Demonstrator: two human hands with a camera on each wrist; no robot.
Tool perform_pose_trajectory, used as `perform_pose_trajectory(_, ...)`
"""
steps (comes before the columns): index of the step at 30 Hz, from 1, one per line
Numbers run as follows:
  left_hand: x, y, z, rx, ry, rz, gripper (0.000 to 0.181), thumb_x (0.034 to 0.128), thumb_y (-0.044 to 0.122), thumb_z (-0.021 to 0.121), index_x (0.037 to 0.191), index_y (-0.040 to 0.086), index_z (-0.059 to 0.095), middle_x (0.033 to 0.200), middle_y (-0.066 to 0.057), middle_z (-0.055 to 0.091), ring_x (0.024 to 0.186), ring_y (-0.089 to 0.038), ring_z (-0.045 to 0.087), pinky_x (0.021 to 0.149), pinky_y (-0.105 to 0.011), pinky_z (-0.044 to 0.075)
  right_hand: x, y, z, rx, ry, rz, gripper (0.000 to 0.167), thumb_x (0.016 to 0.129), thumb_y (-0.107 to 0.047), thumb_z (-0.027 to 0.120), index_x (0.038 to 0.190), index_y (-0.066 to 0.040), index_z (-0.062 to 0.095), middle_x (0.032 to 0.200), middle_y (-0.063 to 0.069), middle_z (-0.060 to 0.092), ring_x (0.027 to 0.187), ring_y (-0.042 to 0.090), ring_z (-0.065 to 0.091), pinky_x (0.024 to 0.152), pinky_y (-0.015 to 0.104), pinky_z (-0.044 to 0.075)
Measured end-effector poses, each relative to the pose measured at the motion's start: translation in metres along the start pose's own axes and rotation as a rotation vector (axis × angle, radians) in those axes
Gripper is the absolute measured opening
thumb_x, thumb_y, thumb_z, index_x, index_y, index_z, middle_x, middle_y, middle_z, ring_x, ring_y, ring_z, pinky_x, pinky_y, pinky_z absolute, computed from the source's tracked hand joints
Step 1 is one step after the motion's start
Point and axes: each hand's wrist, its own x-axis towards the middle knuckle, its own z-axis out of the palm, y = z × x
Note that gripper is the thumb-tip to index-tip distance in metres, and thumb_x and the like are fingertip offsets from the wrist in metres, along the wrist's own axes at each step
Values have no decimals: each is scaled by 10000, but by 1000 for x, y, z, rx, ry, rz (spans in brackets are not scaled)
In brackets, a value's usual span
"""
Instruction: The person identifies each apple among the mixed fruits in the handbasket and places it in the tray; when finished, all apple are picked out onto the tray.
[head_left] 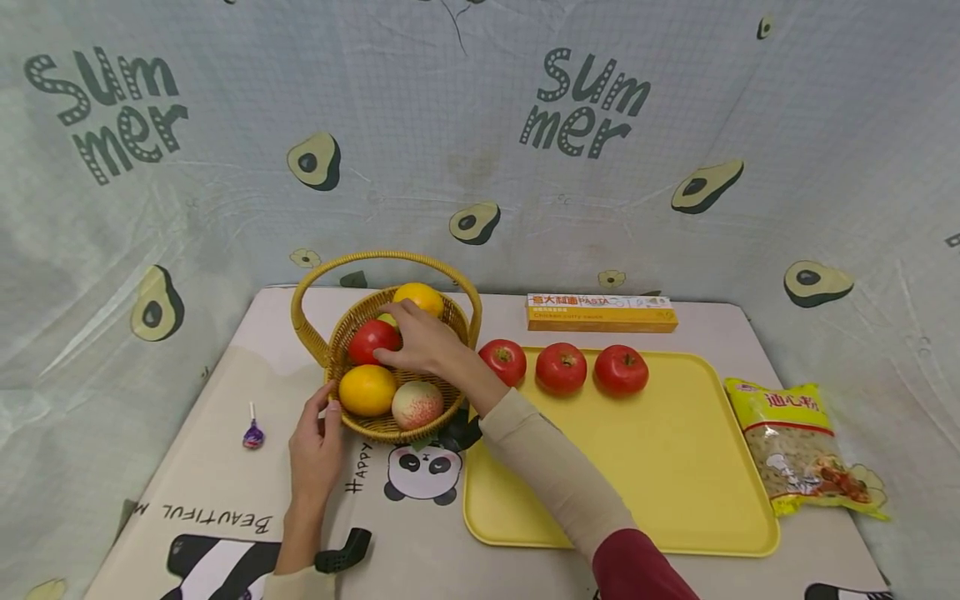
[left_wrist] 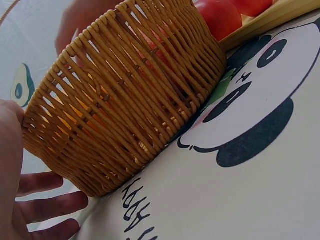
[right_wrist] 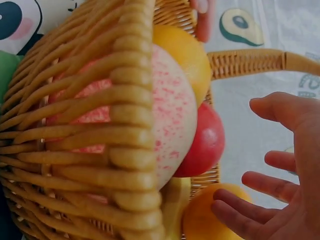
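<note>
A wicker basket (head_left: pixel 372 432) with a tall handle holds a red fruit (head_left: pixel 372 340), a speckled peach (head_left: pixel 417 406), yellow-orange fruits (head_left: pixel 367 391) and a small green piece largely hidden by the right hand. Over the basket, my right hand (head_left: pixel 423 337) hovers close to the red fruit; in the right wrist view its fingers (right_wrist: pixel 272 187) are spread, with nothing between them. My left hand (head_left: pixel 315 442) touches the basket's near left side. In the left wrist view its fingers (left_wrist: pixel 55 206) extend beside the woven wall, while the thumb is mostly out of sight.
Three red apples (head_left: pixel 561 369) line the back of a yellow tray (head_left: pixel 637 467), right of the basket. Behind the tray lies a pasta box (head_left: pixel 602 314); a pasta bag (head_left: pixel 795 450) lies at its right. A purple-wrapped lollipop (head_left: pixel 252 434) lies left of the basket.
</note>
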Motion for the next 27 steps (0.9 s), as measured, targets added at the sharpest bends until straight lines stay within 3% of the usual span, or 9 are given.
perform_pose_trajectory(13, 0, 1, -1, -13, 5, -1, 440, 1077, 347, 411, 1485, 197, 484, 1487, -62, 541, 1247, -226, 576, 879, 45, 331, 17, -5, 16, 25, -64, 85, 717, 928, -495, 626, 1524, -190, 371, 1520, 63, 466, 1282, 215, 549, 1090, 390, 475)
perform_pose_trajectory(27, -2, 5, -2, -12, 16, -13, 433, 1075, 346, 412, 1475, 203, 498, 1468, -63, 560, 1148, -202, 610, 851, 35, 350, 33, -20, 36, -49, -98, 190, 714, 941, -506, 615, 1544, -236, 346, 1493, 71, 454, 1222, 235, 585, 1063, 379, 489)
